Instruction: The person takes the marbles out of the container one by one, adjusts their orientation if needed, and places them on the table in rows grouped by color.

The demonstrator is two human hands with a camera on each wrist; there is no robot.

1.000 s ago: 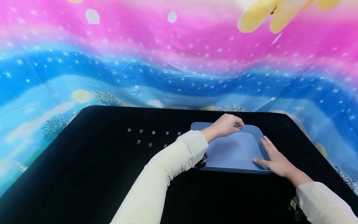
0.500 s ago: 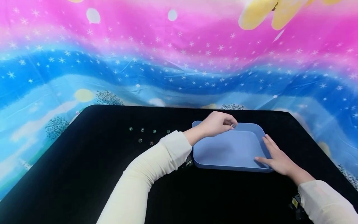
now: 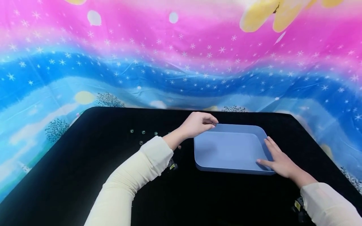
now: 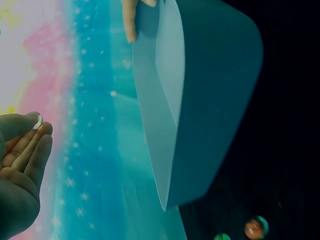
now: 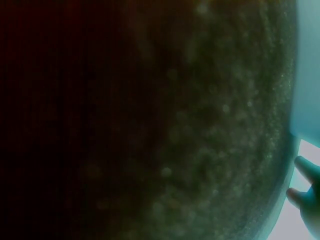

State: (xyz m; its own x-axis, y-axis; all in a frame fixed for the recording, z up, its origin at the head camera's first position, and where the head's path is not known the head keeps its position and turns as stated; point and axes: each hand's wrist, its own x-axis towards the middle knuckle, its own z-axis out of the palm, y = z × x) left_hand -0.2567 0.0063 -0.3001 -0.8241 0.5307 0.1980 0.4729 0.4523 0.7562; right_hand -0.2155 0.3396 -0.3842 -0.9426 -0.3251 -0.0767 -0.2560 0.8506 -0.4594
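A small clear glass marble (image 4: 38,121) is pinched between the thumb and fingertips of my left hand (image 3: 196,125). That hand hovers over the back left corner of a blue-grey rectangular tray (image 3: 232,171). My right hand (image 3: 282,161) rests on the tray's right side, fingers spread along the rim and thumb over the inside. Left of the tray, several marbles lie in rows on the black cloth, among them a greenish marble (image 3: 143,132) and a reddish marble (image 3: 179,147). My left forearm hides part of the rows.
A black cloth (image 3: 220,201) covers the table. Behind it hangs a colourful curtain (image 3: 169,62) printed with snowflakes and trees. Most of the right wrist view is dark and blurred, with the right fingers (image 5: 307,195) at its edge.
My left hand has moved left across the tray, from its back right to its back left corner, still pinching the marble. The right hand and tray have stayed in place.
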